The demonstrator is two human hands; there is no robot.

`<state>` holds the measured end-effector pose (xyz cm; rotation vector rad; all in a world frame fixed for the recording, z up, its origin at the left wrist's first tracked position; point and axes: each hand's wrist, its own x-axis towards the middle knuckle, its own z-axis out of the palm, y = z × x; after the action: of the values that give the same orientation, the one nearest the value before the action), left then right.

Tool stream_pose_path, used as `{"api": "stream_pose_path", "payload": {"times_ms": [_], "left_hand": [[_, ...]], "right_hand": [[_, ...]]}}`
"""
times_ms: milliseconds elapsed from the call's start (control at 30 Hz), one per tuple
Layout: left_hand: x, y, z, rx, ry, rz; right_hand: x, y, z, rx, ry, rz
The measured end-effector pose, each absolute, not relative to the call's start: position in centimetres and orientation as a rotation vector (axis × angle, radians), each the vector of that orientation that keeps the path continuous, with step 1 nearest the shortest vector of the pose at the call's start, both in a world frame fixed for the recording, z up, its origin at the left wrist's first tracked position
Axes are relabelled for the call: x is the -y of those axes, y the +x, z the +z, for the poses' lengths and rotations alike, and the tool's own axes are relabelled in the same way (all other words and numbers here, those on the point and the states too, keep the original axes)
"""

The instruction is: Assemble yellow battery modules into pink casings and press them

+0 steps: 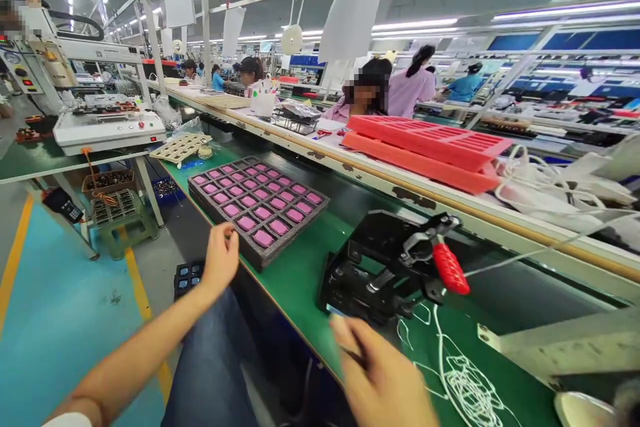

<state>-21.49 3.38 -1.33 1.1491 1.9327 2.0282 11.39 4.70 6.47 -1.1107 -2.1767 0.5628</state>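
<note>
Pink pads [263, 238] sat in a black foam tray [260, 260] beside the loosely curled, seemingly empty left hand [223, 260]; I could not tell the blurred right hand's [380, 373] hold, and a hasty swing could have hit the toggle press [380, 267].

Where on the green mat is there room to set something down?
Bare green mat shows between the black foam tray of pink parts and the black clamp press. Crowded: white cord tangles below the press, beside the right hand.
</note>
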Motion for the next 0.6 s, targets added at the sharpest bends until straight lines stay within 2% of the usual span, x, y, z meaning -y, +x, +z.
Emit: {"api": "stream_pose_path", "payload": {"times_ms": [100,233,433,600], "left_hand": [[-6.5,-27.1,-0.1,-1.982,0.855,1.97],[-7.9,-29.2,0.1,-1.947,0.758,1.896],[-5.8,-28.0,-1.6,-1.983,1.061,1.877],[-5.6,-25.7,-1.2,-2.079,1.615,1.578]], "right_hand": [[-7.3,2.4,5.8,2.275,-1.407,0.862],[-13.3,-5.5,5.6,2.218,-1.539,1.0],[-18.4,-7.8,6.5,2.166,-1.661,0.904],[-21.1,-8.9,8.2,2.104,-1.819,0.765]]}}
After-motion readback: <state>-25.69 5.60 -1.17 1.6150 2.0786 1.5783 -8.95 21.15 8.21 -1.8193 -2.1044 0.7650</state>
